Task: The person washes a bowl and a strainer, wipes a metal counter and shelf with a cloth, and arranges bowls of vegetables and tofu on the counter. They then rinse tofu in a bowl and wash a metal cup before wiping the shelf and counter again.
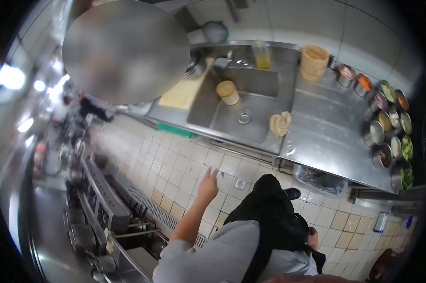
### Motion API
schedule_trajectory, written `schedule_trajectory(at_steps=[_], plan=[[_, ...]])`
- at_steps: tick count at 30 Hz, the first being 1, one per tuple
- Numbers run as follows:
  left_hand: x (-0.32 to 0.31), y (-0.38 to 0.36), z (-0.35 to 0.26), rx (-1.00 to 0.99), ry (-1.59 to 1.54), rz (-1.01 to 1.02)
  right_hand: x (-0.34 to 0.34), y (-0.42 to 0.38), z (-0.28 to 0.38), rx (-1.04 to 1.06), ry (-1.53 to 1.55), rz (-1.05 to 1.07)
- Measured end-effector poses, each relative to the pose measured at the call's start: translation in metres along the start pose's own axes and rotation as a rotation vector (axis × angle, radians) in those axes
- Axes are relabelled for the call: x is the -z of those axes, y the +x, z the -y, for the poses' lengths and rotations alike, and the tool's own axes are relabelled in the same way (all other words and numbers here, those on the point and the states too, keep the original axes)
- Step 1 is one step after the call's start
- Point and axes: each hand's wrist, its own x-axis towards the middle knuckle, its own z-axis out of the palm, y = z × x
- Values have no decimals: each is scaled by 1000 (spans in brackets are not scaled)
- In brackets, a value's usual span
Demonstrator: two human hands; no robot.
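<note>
My left hand (208,187) is stretched out over the tiled floor, low in front of the sink counter. Its visible fingers are apart, and I make out nothing held in them. Beside my black apron (274,207) hangs my right hand (312,238), partly hidden by the cloth; its fingers and anything in them are unclear. Beyond both hands, the metal sink (260,118) holds a yellowish tub (227,92). A crumpled beige cloth (280,124) lies on its right edge.
A steel counter (326,127) at right bears bamboo steamers (314,62) and several metal containers of ingredients. Below it is a plastic-lined bin (320,180). A cooking range (104,200) with pans runs along the left. A blurred oval hides the area behind the cutting board (181,93).
</note>
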Motion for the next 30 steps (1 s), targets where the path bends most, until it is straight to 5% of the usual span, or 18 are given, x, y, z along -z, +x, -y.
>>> schedule_trajectory(at_steps=[1, 4, 6, 13, 16, 18, 21, 25, 30], plan=[[-4, -35, 29, 95, 65, 27, -8, -10, 46, -51, -100, 32], [-2, -110, 100, 214, 150, 235, -34, 31, 5, 14, -135, 74], [-14, -132, 134, 232, 56, 226, -55, 27, 34, 43, -40, 27], [-38, -82, 196, 461, -130, 362, -129, -23, 108, 300, -155, -70], [-49, -59, 245, 367, -313, 185, -165, -24, 129, 123, 89, -123], [-51, -48, 292, 381, -346, 87, -182, 4, 133, 340, -176, -241], [-31, -33, 374, 400, -415, 232, -220, -2, 309, 359, -519, -251], [49, 0, 419, 523, -359, 294, -243, 26, 460, 571, -692, -274], [105, 31, 471, 476, -124, 256, -254, 82, 526, 676, -650, -442]])
